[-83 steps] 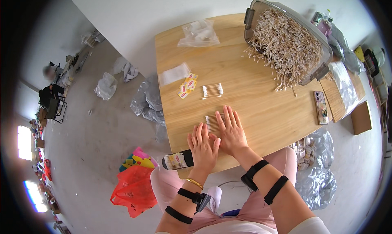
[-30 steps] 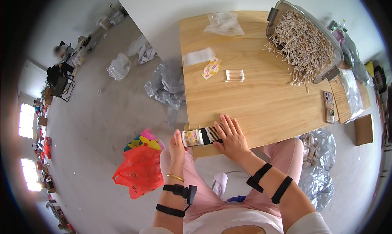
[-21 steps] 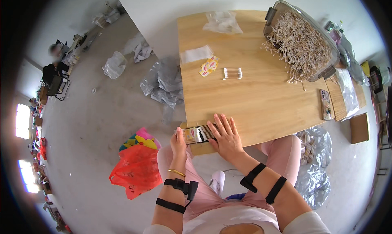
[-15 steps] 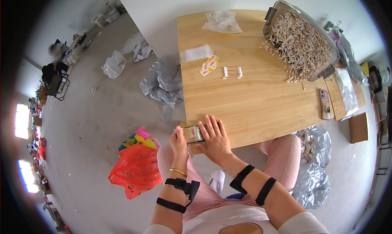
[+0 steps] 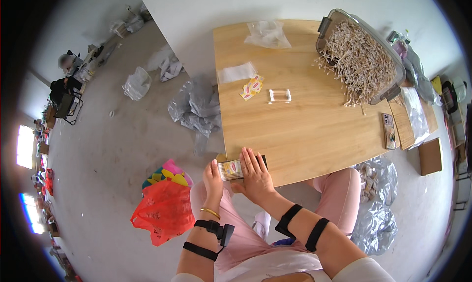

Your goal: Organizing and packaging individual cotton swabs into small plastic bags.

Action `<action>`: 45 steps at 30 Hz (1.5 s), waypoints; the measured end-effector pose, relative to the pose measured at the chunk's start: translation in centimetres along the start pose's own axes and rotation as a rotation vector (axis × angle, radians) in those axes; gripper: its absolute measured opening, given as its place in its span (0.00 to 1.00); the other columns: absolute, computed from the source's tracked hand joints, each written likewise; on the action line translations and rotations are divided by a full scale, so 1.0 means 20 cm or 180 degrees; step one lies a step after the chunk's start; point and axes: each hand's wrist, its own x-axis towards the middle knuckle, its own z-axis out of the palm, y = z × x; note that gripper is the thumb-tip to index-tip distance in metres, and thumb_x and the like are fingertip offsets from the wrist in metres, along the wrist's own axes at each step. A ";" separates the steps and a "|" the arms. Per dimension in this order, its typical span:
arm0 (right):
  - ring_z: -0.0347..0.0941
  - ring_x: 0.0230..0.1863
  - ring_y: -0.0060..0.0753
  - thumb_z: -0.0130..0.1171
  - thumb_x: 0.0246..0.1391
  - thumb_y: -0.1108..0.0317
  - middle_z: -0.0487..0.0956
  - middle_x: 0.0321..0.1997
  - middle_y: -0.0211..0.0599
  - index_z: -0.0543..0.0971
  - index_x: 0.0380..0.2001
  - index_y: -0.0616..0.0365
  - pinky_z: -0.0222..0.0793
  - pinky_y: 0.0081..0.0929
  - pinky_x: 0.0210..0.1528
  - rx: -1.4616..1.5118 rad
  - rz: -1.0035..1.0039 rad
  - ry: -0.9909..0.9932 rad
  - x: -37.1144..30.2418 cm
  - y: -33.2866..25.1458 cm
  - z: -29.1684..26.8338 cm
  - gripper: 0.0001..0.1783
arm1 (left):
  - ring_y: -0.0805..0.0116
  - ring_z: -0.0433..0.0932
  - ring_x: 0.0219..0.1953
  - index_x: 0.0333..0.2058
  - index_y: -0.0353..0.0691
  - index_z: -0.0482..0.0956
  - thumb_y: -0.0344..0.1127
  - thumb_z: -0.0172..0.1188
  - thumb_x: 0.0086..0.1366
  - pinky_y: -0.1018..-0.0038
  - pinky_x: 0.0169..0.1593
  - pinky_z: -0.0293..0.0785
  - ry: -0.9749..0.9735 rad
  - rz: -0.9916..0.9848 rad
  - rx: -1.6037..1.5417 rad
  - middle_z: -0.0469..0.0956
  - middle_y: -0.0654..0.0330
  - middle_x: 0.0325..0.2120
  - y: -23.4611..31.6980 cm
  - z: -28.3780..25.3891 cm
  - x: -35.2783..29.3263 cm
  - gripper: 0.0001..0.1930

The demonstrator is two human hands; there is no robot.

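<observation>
At the table's near left edge lies a clear bag of cotton swabs [image 5: 229,170] with a yellow and white card inside. My left hand [image 5: 213,180] pinches its left end, thumb on top. My right hand [image 5: 254,177] lies flat over its right end, fingers stretched out and side by side. A dark edge [image 5: 265,161] of something shows past the right fingers; most of it is hidden. Farther up the table sits a row of cotton swabs [image 5: 280,96]. Left of it are several yellow and white cards [image 5: 252,87] and a stack of clear bags [image 5: 237,73].
A grey bin [image 5: 397,92] heaped with loose cotton swabs [image 5: 356,60] stands far right, some swabs spilling over. A phone [image 5: 389,131] lies near the right edge. A crumpled clear bag [image 5: 268,35] is at the back. On the floor are a red bag [image 5: 164,210] and grey plastic [image 5: 196,105].
My right hand has slid slightly left along the bag, covering part of its right end. The whole view has tilted a little, so the table sits lower.
</observation>
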 end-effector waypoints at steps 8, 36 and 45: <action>0.38 0.82 0.45 0.48 0.65 0.38 0.49 0.81 0.48 0.54 0.74 0.66 0.33 0.48 0.81 0.0611 -0.0292 0.0051 -0.02 0.07 -0.02 0.48 | 0.58 0.76 0.38 0.41 0.32 0.76 0.49 0.44 0.79 0.64 0.46 0.71 -0.0009 -0.0610 -0.0684 0.78 0.50 0.34 -0.14 -0.11 -0.01 0.23; 0.69 0.51 0.48 0.64 0.56 0.66 0.74 0.44 0.38 0.78 0.36 0.48 0.64 0.45 0.51 0.0956 0.1365 0.1938 0.80 1.04 -0.09 0.06 | 0.52 0.75 0.46 0.43 0.42 0.79 0.31 0.59 0.65 0.59 0.50 0.71 -0.1553 0.1776 -0.0038 0.77 0.55 0.45 0.63 0.22 -0.31 0.08; 0.69 0.48 0.48 0.60 0.59 0.67 0.74 0.41 0.38 0.77 0.35 0.49 0.63 0.46 0.50 0.0913 0.1012 0.1709 0.63 0.93 -0.09 0.02 | 0.52 0.74 0.47 0.44 0.44 0.80 0.30 0.60 0.63 0.58 0.52 0.68 -0.1390 0.1730 0.0057 0.76 0.56 0.45 0.68 0.22 -0.29 0.10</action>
